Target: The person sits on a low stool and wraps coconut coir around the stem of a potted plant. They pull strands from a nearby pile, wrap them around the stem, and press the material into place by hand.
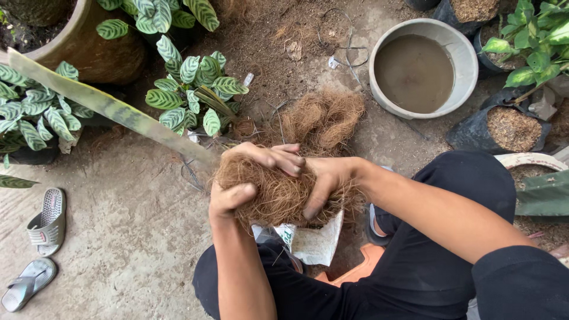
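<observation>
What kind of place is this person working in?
Probably a home garden or potting yard. Striped-leaf potted plants stand on the bare concrete ground, black grow bags of soil sit nearby, and both hands grip a brown coconut-fibre clump.

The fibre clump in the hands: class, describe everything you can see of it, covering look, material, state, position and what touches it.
The fibre clump is a rough, rounded wad of brown, wiry strands that looks like coconut husk fibre, dry and tangled, with loose ends fraying out all round. It is held above the concrete ground, in front of the person's knees. The left hand clasps its left side with the thumb on top, and the right hand presses its right side. A white bag lies below it. A second fibre pile lies apart, behind.
</observation>
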